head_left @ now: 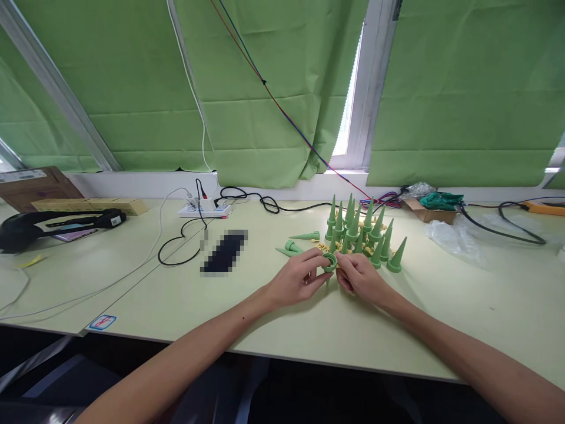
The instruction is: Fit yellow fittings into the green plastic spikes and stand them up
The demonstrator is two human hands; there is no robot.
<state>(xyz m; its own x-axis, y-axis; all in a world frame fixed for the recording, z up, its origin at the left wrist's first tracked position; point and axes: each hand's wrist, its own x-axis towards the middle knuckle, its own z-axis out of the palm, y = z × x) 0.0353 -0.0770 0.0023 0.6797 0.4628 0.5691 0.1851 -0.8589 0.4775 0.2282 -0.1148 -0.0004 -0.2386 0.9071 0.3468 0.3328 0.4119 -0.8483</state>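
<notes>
My left hand (301,278) grips a green cone part (329,262) by its ring-shaped end, the round opening facing up toward the camera and the tip pointing down. Close beside it on the right, my right hand (361,275) is closed with thumb and fingers pinched at the ring's edge; what it holds is too small to name. Several green cones (396,257) stand upright on the table just behind my hands. Small yellowish pieces (323,247) lie scattered among them. More green cones (304,236) lie on their sides to the left.
A blurred dark rectangle (224,253) lies left of my hands. Behind it are a white power strip (205,208) and black cables. At the right are a cardboard box (429,211) and clear plastic (454,240). A black strapped object (57,227) sits far left.
</notes>
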